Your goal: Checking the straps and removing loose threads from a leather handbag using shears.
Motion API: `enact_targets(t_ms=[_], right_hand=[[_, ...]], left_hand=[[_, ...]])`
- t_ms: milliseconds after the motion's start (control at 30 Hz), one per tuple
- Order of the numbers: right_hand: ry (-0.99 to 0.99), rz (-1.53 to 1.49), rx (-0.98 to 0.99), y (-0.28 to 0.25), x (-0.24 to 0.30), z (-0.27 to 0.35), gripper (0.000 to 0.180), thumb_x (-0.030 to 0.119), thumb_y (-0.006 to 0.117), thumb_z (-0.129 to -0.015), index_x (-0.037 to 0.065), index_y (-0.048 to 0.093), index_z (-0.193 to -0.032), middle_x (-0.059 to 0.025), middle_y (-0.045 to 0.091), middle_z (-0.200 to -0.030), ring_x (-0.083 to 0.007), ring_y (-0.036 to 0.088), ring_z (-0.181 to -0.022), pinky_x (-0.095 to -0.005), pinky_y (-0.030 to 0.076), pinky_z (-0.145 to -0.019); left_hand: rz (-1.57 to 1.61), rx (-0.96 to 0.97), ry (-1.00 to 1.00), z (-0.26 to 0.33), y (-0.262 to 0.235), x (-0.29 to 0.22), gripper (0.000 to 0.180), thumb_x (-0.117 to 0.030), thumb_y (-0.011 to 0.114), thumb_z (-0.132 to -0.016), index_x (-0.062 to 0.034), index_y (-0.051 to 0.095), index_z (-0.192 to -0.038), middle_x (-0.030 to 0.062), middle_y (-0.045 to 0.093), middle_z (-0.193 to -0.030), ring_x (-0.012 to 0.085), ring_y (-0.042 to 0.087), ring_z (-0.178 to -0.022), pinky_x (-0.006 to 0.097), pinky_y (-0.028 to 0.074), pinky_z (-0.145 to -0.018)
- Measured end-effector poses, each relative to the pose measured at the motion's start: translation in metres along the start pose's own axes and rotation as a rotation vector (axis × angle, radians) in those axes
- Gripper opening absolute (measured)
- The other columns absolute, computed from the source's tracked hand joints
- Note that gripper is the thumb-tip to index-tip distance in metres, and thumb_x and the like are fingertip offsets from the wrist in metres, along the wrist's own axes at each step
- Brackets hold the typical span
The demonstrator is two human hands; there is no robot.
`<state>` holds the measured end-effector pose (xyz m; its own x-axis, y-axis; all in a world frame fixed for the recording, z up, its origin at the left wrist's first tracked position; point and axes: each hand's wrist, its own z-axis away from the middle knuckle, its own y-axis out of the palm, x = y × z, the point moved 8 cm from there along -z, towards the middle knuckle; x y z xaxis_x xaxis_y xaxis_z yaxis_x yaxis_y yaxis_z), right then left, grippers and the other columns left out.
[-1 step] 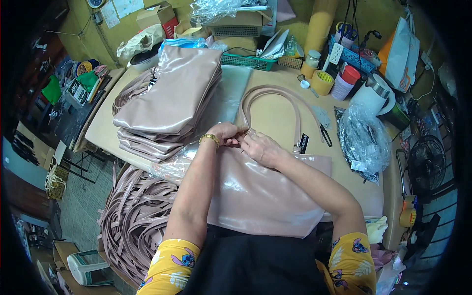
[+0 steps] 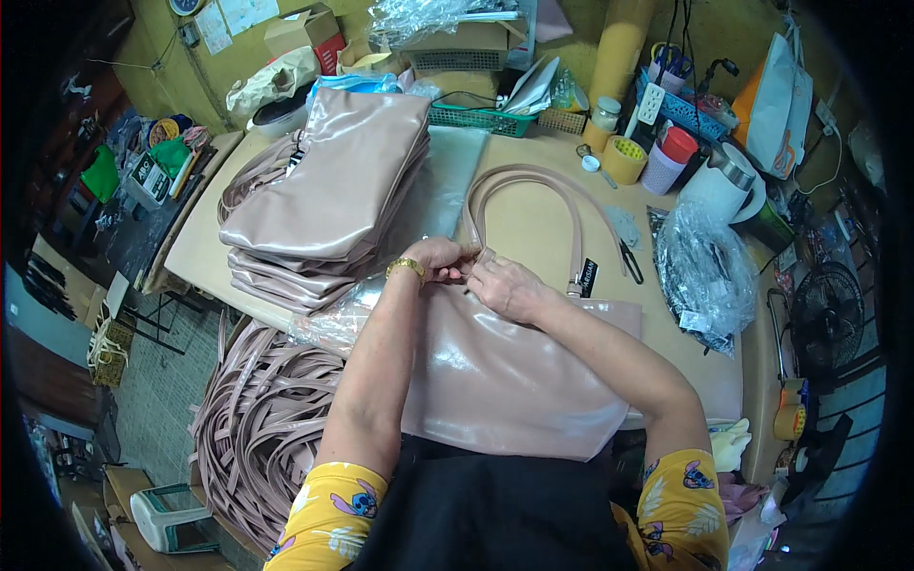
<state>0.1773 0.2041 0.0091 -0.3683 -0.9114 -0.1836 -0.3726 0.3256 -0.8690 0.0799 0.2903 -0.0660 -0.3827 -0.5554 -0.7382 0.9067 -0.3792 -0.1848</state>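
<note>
A glossy dusty-pink handbag [image 2: 514, 381] lies across the table's front edge, its top edge away from me. My left hand [image 2: 438, 259], with a gold bracelet at its wrist, and my right hand [image 2: 512, 287] meet at the bag's upper left. Their fingers are closed on one end of the pink strap [image 2: 568, 214]; the exact spot they pinch is hidden. From there the strap loops over the table and comes down to the bag's upper right, beside a black tag [image 2: 589, 278].
Left of me stands a stack of pink bags [image 2: 333, 181]. Many loose straps [image 2: 257, 438] fill a box below it. To the right lie black-handled snips [image 2: 630, 262] and a plastic-wrapped bundle [image 2: 709, 266]. Behind them are tape rolls [image 2: 625, 160] and a white kettle [image 2: 719, 186].
</note>
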Motion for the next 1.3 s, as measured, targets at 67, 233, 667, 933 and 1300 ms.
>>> enact_targets(t_ms=[67, 233, 667, 933, 1300], right_hand=[[-0.039, -0.069, -0.022, 0.001, -0.003, -0.002, 0.012, 0.015, 0.057, -0.076, 0.004, 0.054, -0.075, -0.0105, 0.054, -0.081, -0.0232, 0.059, -0.078, -0.0359, 0.050, -0.069], [-0.121, -0.412, -0.050, 0.002, 0.031, 0.004, 0.011, 0.015, 0.058, -0.075, 0.006, 0.054, -0.078, -0.0079, 0.050, -0.077, -0.0234, 0.056, -0.069, -0.0364, 0.048, -0.068], [0.384, -0.139, -0.211, -0.110, -0.111, -0.057, 0.023, 0.029, 0.061, -0.084, 0.008, 0.061, -0.094, -0.0087, 0.062, -0.088, -0.0312, 0.058, -0.080, -0.0449, 0.036, -0.083], [0.727, -0.804, 0.518, -0.200, -0.183, 0.045, 0.030, 0.024, 0.061, -0.086, 0.004, 0.057, -0.065, 0.0034, 0.046, -0.049, -0.0045, 0.042, -0.041, -0.0204, 0.032, -0.039], [1.460, -1.704, -0.389, -0.132, -0.079, 0.234, 0.038, 0.026, 0.048, -0.094, 0.013, 0.041, -0.128, -0.0033, 0.052, -0.075, -0.0136, 0.054, -0.056, -0.0323, 0.049, -0.047]], left_hand=[[-0.048, 0.005, -0.014, -0.007, -0.001, 0.003, 0.032, -0.034, 0.067, -0.085, -0.0051, 0.062, -0.074, -0.0025, 0.056, -0.057, 0.0045, 0.044, -0.044, 0.020, 0.037, -0.039], [-0.078, -0.036, 0.054, -0.006, 0.003, 0.002, 0.027, -0.030, 0.069, -0.083, -0.0100, 0.062, -0.066, -0.0039, 0.053, -0.053, 0.0040, 0.041, -0.041, 0.021, 0.029, -0.036], [0.441, 0.257, 0.809, 0.066, 0.018, -0.126, 0.015, -0.013, 0.050, -0.091, -0.0058, 0.063, -0.094, 0.0016, 0.064, -0.084, 0.0086, 0.058, -0.076, 0.024, 0.046, -0.073], [0.755, 0.345, 0.963, 0.052, -0.008, -0.103, 0.039, -0.029, 0.052, -0.087, -0.0151, 0.038, -0.053, -0.0056, 0.028, -0.044, 0.0094, 0.030, -0.045, 0.028, 0.036, -0.058], [-0.459, -1.056, 1.257, 0.110, 0.038, -0.130, 0.014, -0.014, 0.066, -0.079, -0.0050, 0.065, -0.090, 0.0142, 0.060, -0.079, 0.0308, 0.058, -0.075, 0.039, 0.047, -0.073]])
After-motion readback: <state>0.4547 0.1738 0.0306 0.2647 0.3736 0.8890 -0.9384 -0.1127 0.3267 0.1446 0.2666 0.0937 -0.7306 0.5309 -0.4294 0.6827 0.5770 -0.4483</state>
